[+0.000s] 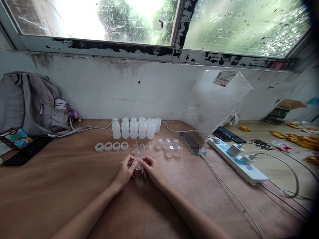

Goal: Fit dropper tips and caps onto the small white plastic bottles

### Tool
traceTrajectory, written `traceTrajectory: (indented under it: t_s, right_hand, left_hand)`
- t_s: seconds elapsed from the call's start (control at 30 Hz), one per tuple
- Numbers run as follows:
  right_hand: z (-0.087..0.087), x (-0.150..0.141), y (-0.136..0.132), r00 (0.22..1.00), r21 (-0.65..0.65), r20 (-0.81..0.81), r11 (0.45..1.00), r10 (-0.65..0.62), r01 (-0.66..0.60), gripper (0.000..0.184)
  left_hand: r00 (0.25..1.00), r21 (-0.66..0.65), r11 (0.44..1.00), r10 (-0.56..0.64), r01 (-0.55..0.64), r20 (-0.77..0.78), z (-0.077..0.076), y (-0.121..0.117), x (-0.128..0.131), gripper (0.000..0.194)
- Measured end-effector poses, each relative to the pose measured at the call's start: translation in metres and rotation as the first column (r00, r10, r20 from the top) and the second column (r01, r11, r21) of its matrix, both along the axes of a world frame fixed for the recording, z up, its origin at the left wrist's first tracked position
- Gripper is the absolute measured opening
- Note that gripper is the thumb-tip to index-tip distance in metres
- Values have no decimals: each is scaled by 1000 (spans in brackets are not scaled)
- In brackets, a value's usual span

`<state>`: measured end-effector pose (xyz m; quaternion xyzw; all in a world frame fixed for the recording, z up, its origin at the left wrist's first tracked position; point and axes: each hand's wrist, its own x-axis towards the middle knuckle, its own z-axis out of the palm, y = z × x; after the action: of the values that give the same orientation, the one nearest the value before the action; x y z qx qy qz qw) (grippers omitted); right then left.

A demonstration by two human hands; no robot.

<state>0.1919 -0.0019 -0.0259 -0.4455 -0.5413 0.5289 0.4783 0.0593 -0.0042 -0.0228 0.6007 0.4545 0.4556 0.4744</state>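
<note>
From here I see my left fingers [129,163] and right fingers [147,163] pinched nearly closed on opposite edges of a clear ring [138,168], low over the counter [62,179]; it looks light, stiff and slick, best gripped by its rim. Beyond lie white rings [99,147], then bottles [134,128], small nipples [136,152] close ahead, and caps [168,152] right.

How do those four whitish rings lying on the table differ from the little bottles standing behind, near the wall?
The rings are low and flat, while the bottles stand upright and much taller. The rings sit in one short row with open centres; the bottles are bunched closer together, with more behind the front row. Both look whitish and rest on the brown table.
</note>
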Motion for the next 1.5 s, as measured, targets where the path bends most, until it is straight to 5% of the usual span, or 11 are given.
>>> traceTrajectory:
  t_s: [0.83,1.3,1.5]
  right_hand:
    - [-4,-2,-1,981,139,170,988,-96,72,24]
    - [-5,-2,-1,977,166,187,983,-105,74,24]
    - [-6,0,-2,963,234,241,970,-117,59,12]
  left_hand:
    - [998,-26,999,33,-32,47,-3,0,4,22]
    - [993,33,998,51,-48,-105,3,-2,2,16]
    - [953,176,983,107,-58,-284,6,-3,0,9]
